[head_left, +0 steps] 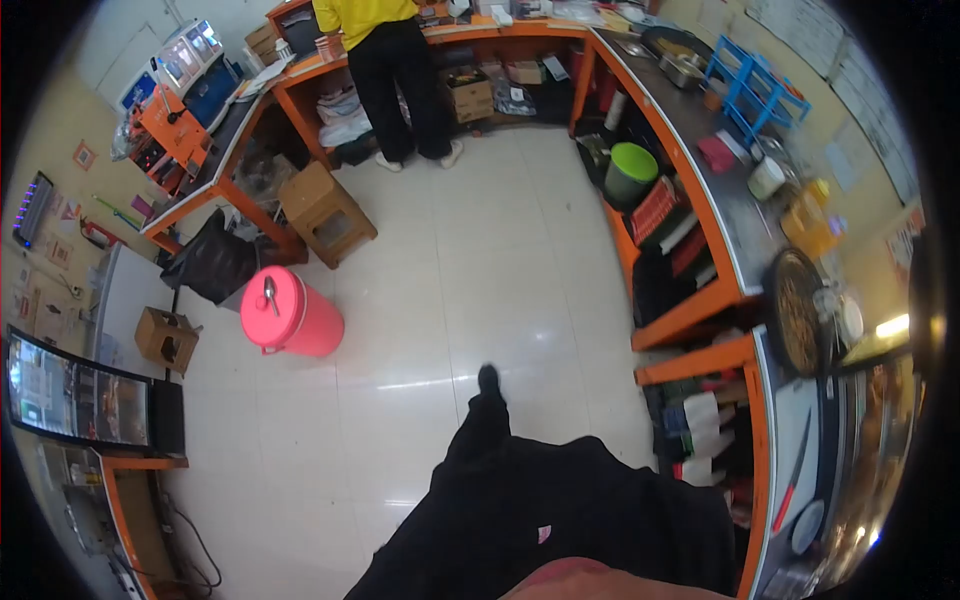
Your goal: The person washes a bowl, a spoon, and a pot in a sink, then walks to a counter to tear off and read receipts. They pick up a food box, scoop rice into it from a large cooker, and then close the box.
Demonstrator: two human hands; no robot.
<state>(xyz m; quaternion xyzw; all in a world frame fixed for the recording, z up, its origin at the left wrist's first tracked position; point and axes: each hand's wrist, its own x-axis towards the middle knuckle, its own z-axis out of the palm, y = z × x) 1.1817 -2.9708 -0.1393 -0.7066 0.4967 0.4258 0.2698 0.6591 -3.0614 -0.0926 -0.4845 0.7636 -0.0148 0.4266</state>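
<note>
Neither of my hands shows in this view. My black clothing (570,490) fills the bottom middle, with one dark shoe (489,380) forward on the tiled floor. A patch of bare skin (575,585) shows at the bottom edge, without any fingers. On the counter to my right, a knife with a red handle (784,508) lies on a pale board (788,420). Beyond it stands a wide dark pan (797,320) of brownish food. A pink drum with a lid (318,322) is on the floor ahead to the left, a metal spoon (270,294) on top.
A person in a yellow top (375,18) stands at the far counter. Brown stools (322,205) and a black bag (212,258) are on the left. An orange-framed counter (690,150) runs along the right, with a green-rimmed bin (630,180) beneath and a blue rack (745,88) on top.
</note>
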